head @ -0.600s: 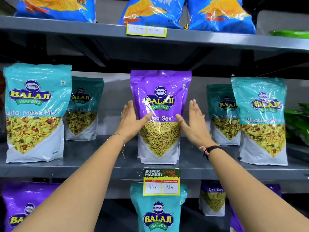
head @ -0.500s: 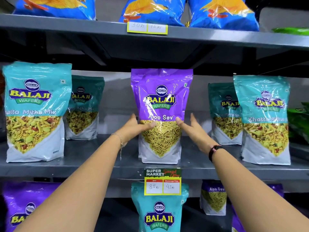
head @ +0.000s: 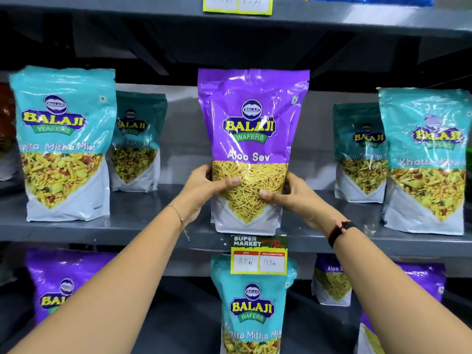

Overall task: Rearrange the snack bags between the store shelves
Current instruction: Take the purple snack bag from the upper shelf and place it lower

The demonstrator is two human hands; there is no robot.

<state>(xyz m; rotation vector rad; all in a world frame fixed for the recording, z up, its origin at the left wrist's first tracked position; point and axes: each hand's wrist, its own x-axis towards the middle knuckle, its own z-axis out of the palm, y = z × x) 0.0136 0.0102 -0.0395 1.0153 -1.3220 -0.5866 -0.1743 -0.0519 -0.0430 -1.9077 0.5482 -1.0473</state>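
Note:
A purple Aloo Sev bag (head: pixel 251 123) stands upright at the middle of the grey middle shelf (head: pixel 143 226). My left hand (head: pixel 204 190) grips its left side and my right hand (head: pixel 291 195) grips its right side, thumbs pressed on the front over the yellow sev window. Whether the bag's base rests on the shelf or hangs just above its front edge I cannot tell. Teal Khatta Mitha Mix bags stand on the same shelf: two at the left (head: pixel 63 141) and two at the right (head: pixel 424 159).
On the lower shelf stand a teal bag (head: pixel 252 307) in the middle, a purple bag (head: pixel 58 284) at the left and purple bags (head: pixel 332 282) at the right. A yellow price tag (head: pixel 258 255) hangs from the middle shelf's edge. The upper shelf (head: pixel 357 19) overhangs close above.
Both hands have closed from open palms beside the purple bag to a firm grip on its lower sides. The view has come closer to the shelf.

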